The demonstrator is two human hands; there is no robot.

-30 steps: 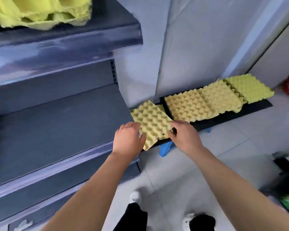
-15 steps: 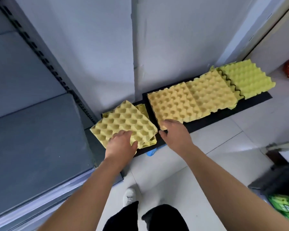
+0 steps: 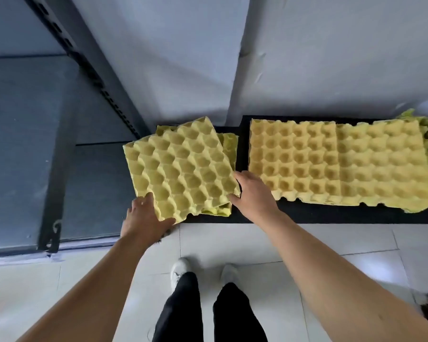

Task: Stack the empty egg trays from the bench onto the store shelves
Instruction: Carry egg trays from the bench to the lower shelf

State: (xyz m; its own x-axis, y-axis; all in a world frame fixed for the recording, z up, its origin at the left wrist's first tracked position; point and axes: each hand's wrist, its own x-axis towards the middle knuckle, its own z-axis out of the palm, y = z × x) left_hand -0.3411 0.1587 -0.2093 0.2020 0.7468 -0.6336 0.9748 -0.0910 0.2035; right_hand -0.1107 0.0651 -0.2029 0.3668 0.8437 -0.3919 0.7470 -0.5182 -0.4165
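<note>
White shoes [image 3: 181, 267] stand on floor tiles. Left hand [image 3: 146, 218] grips the near-left corner of the top tray [image 3: 181, 166], fingers curled round its edge. Right hand [image 3: 255, 196] pinches its near-right corner. The tray lies skewed on a stack [image 3: 220, 211] at the bench's [image 3: 307, 214] left end. More trays [image 3: 331, 159] lie to the right.

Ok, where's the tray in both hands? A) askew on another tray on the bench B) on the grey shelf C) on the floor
A: the top tray lies askew over a lower tray on the black bench, left hand and right hand gripping its near corners.
</note>
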